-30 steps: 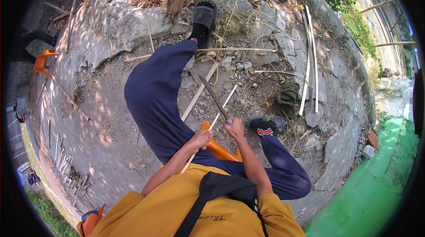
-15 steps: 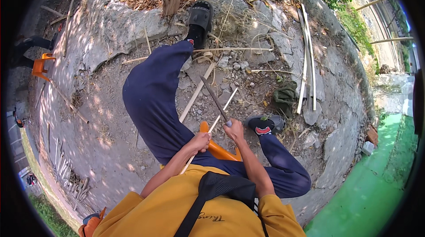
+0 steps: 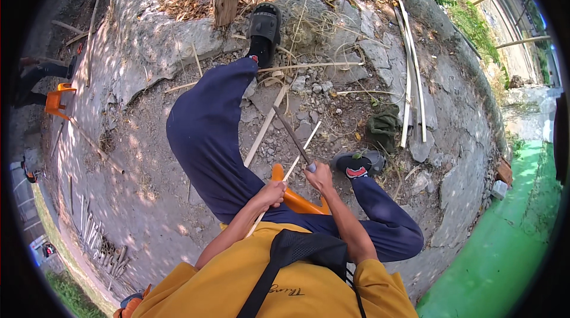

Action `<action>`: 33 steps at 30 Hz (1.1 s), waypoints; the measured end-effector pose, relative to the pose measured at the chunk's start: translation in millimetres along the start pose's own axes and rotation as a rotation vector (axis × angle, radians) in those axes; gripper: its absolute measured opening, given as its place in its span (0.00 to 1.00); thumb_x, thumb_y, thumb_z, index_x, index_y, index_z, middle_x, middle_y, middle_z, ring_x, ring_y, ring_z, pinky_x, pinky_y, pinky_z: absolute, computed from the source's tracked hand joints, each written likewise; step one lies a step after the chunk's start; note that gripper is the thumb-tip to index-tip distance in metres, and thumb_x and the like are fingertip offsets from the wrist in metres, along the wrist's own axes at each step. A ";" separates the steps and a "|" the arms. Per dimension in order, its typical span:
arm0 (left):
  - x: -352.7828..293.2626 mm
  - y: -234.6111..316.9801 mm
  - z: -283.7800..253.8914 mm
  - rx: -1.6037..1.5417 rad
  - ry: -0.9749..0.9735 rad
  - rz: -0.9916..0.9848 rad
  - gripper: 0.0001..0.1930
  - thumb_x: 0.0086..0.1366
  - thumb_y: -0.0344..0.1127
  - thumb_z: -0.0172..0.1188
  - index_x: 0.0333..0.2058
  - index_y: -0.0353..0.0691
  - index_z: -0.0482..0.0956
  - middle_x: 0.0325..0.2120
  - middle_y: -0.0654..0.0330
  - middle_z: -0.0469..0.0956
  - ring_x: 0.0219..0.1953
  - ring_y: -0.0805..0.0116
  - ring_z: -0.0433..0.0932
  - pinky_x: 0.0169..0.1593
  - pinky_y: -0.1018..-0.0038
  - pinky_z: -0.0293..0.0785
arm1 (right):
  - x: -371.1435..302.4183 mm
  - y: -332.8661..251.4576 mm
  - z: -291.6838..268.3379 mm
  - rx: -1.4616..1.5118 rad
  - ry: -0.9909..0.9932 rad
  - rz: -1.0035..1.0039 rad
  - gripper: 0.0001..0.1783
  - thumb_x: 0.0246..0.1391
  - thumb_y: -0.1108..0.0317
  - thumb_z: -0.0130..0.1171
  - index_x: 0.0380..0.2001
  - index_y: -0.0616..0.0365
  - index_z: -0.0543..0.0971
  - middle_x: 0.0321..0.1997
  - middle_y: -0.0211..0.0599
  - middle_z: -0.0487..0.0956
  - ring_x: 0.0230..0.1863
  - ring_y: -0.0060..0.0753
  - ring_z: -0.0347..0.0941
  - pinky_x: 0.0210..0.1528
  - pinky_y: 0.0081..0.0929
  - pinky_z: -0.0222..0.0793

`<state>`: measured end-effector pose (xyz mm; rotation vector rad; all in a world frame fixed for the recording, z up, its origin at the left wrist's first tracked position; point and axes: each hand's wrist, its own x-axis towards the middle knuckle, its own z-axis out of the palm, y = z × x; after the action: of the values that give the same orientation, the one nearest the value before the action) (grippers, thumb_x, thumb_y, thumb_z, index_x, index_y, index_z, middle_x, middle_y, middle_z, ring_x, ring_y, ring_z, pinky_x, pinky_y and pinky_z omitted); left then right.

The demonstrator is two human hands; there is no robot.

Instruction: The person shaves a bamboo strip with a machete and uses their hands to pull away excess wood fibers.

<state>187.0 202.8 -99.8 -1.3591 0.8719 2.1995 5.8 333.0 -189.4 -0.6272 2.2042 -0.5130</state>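
My left hand (image 3: 270, 195) is closed round a thin, pale strip (image 3: 306, 143) of split bamboo or wood. The strip slants from my lap up and to the right, its far end free. My right hand (image 3: 319, 178) grips the handle of a long knife (image 3: 290, 128). Its narrow dark blade points away from me and to the left, crossing above or beside the strip; contact between them I cannot tell. Beneath my hands, between my legs, shows part of an orange plastic seat (image 3: 303, 203).
Long pale strips (image 3: 410, 74) lie on the ground at right, and a flat slat (image 3: 259, 138) lies ahead. A dark green cloth (image 3: 382, 127) rests near my right foot. Cut sticks (image 3: 93, 232) are heaped at left. Near an orange chair (image 3: 56, 102) is another person's leg (image 3: 37, 77).
The view has turned slightly. Both hands keep their hold on strip and knife and have shifted only a little. More of the other person's arm shows at far left.
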 end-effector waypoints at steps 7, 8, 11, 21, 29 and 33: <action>-3.5 -2.4 -5.9 -0.053 -0.048 -0.012 0.13 0.78 0.40 0.43 0.30 0.48 0.65 0.17 0.76 0.54 0.14 0.84 0.49 0.17 0.79 0.45 | -26.8 10.9 0.3 0.027 -0.076 -0.110 0.15 0.44 0.58 0.64 0.31 0.59 0.82 0.30 0.56 0.83 0.37 0.61 0.81 0.43 0.50 0.75; -7.7 -3.8 -0.6 -0.044 -0.038 -0.004 0.12 0.78 0.39 0.43 0.31 0.48 0.65 0.17 0.76 0.54 0.14 0.84 0.49 0.17 0.79 0.45 | -13.7 14.0 -0.6 -0.006 -0.052 -0.042 0.15 0.45 0.58 0.64 0.32 0.58 0.83 0.32 0.56 0.83 0.39 0.60 0.81 0.45 0.49 0.75; -5.7 0.8 -6.3 -0.021 -0.017 -0.010 0.12 0.77 0.39 0.43 0.31 0.48 0.65 0.17 0.75 0.54 0.15 0.84 0.50 0.17 0.79 0.46 | 10.2 5.6 4.5 0.017 -0.011 0.027 0.16 0.45 0.57 0.64 0.32 0.58 0.83 0.31 0.56 0.83 0.38 0.61 0.81 0.44 0.49 0.75; -22.6 -1.9 -7.0 -0.029 -0.063 -0.087 0.13 0.79 0.42 0.42 0.32 0.48 0.65 0.17 0.75 0.54 0.14 0.83 0.49 0.17 0.79 0.46 | -48.0 -4.4 -18.4 0.094 -0.153 -0.111 0.16 0.44 0.56 0.66 0.31 0.58 0.83 0.30 0.54 0.83 0.35 0.60 0.81 0.43 0.48 0.76; -16.0 -1.0 -24.3 -0.014 -0.031 -0.149 0.14 0.80 0.42 0.42 0.32 0.48 0.64 0.17 0.75 0.53 0.14 0.83 0.48 0.16 0.79 0.45 | -21.1 1.1 -10.2 -0.015 -0.256 -0.125 0.17 0.43 0.55 0.64 0.33 0.54 0.84 0.33 0.54 0.84 0.40 0.60 0.82 0.47 0.50 0.77; -15.9 2.2 -19.4 0.007 0.018 -0.183 0.13 0.80 0.40 0.40 0.31 0.49 0.64 0.17 0.75 0.52 0.14 0.83 0.48 0.16 0.79 0.44 | 10.7 15.5 0.0 -0.071 -0.248 -0.142 0.17 0.43 0.55 0.63 0.34 0.54 0.84 0.35 0.54 0.85 0.42 0.60 0.82 0.48 0.50 0.77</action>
<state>205.0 187.5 -91.3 -1.3994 0.7297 2.0469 -4.6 339.1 -203.9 -0.8432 1.9597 -0.4063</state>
